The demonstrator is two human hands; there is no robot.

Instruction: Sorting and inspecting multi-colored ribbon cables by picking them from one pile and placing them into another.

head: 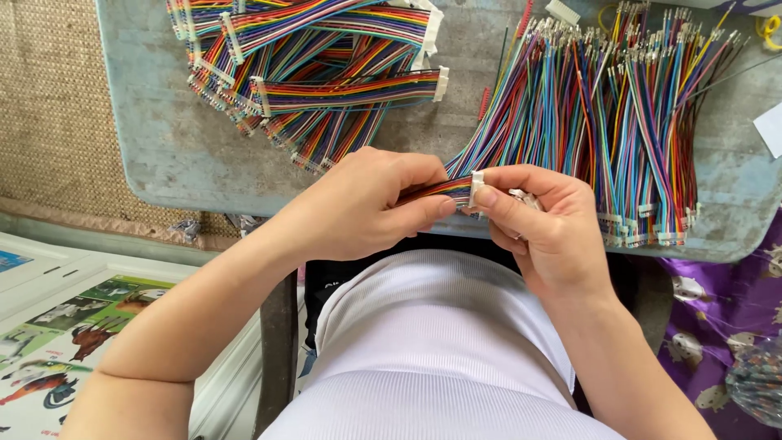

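Head view, looking down on a worn grey-blue table (pixel 163 155) that carried two stocks of rainbow-coloured wiring. Largest was the fan of loose multicoloured wires (pixel 603 122) spread over the right half of the table, bare metal terminals at the far ends and small white plugs along the near edge. Next in size was the heap of finished ribbon cables (pixel 326 90) at upper left, each ending in a white connector. At the near table edge, between the two stocks, the left hand (pixel 358 204) was closed around a short bundle of coloured wires (pixel 444 189), thumb and fingers pinched on it. Touching it, the right hand (pixel 542 224) gripped the small white connector (pixel 476 189) at the bundle's end between thumb and forefinger. A woven mat (pixel 49 98) lay left of the table, a purple patterned cloth (pixel 717 310) at lower right.
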